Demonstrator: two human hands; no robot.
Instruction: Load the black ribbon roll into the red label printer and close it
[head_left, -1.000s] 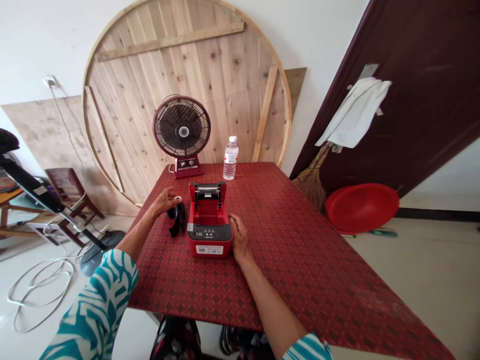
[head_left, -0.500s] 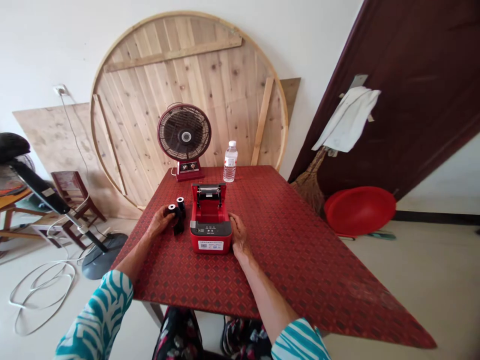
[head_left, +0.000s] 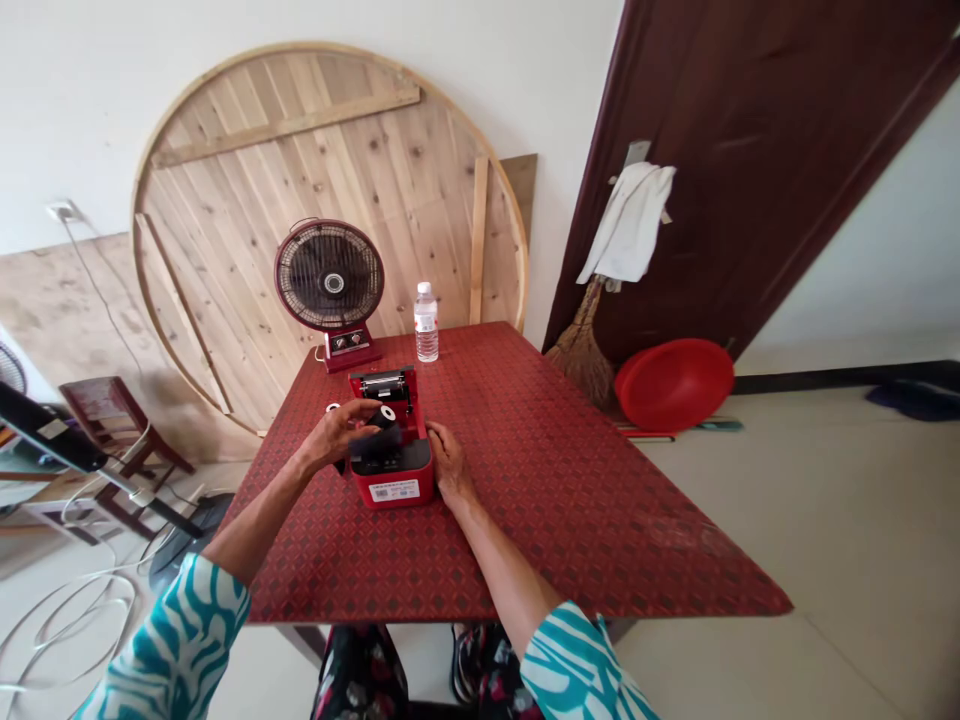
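Observation:
A red and black printer (head_left: pixel 397 487) sits on the table with its lid (head_left: pixel 384 383) raised. My left hand (head_left: pixel 337 436) pinches a black roll with a white end (head_left: pixel 385 418) above the printer's open compartment. A loose black strip from the roll, blurred, hangs over the printer's front panel. Behind my left hand, a second roll (head_left: pixel 332 408) shows only a bit of its white end. My right hand (head_left: pixel 448 460) grips the printer's right side, fingers curled along it.
A red patterned tablecloth (head_left: pixel 555 520) covers the table. At its far side stand a fan (head_left: pixel 332 283) and a water bottle (head_left: pixel 426 325). A round wooden tabletop (head_left: pixel 360 190) leans on the wall. A red basin (head_left: pixel 675 385) and broom (head_left: pixel 585 350) are by the door.
My left hand has lifted one black roll from the table and carried it right, over the printer. My right hand stays at the printer's side. The view has swung to the right.

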